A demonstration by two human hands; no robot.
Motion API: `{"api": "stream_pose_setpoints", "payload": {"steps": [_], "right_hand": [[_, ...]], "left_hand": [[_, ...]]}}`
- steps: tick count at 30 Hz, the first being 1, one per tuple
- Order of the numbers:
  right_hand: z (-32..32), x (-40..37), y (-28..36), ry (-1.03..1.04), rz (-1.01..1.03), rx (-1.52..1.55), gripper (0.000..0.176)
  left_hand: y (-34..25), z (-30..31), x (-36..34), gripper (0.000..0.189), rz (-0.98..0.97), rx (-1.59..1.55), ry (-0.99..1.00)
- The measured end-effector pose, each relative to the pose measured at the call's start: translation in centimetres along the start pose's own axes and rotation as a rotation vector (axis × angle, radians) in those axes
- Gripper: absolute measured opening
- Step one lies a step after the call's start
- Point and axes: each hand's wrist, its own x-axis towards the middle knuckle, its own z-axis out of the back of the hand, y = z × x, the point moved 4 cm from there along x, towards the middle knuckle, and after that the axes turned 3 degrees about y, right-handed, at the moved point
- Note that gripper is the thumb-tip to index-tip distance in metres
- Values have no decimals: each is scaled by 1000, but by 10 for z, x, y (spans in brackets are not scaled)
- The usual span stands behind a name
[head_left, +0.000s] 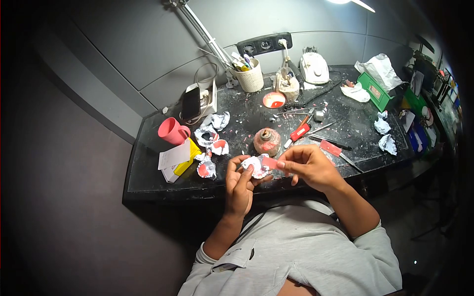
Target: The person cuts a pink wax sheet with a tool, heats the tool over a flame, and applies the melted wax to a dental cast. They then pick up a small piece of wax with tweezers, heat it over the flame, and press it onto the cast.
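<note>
My left hand (240,187) is closed around a white plaster dental cast (253,165), held up at the table's front edge. Pinched in the fingers of my right hand (312,168) is a small strip of pink wax (269,163), which overlaps the cast's right side in this view. Just beyond the cast stands a round spirit burner (267,143) with a pinkish, smeared body. Several more plaster casts (206,134) with pink wax on them lie left of the burner. Right of my right hand, another pink wax piece (331,147) rests by a knife blade (351,162).
A pink mug (173,131), a yellow and white box (180,163) and a phone (191,103) stand at the left. Behind are a pot of tools (250,79), a red-filled dish (274,100) and a white device (314,68). A red-handled cutter (299,132) and a green box (374,92) lie right.
</note>
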Motion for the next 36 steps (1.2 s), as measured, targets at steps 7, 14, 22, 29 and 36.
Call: {"api": "stream_pose_setpoints", "payload": {"steps": [7,14,22,29,36], "right_hand": [[-13,1,-7,49,-111,-263,18],[-15,2,-6,-49,-146,-422,20],[-20,-4,3,-148,147,-709,23],[-25,-4,14,-113,102,-903,18],[-28,-4,20,-176,248,-986,19]], "left_hand": [[2,-7,-2,39,25,-72,115],[0,-13,-4,42,-56,98,125],[8,-15,-5,43,-136,197,92],[12,-16,-5,40,-181,260,97],[12,-20,-6,38,-183,316,112]]}}
